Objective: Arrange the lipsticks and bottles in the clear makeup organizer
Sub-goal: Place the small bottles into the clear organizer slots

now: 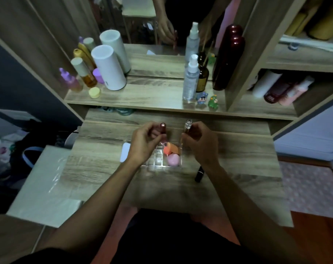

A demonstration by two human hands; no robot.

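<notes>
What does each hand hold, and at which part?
Left hand grips a dark-capped bottle around its body; right hand grips a clear-capped bottle around its body.

- Left hand [142, 142] is bare: no glove, ring, watch or bracelet shows on it or on the wrist
- Right hand [199, 141] is likewise bare, with nothing worn at the wrist
- Both forearms are uncovered along their whole visible length; no sleeve reaches them within the picture
- Dark, near-black shorts [161, 235] cover the lap, the cloth plain with no visible print
- Knees show bare beyond the hem of the shorts
</notes>
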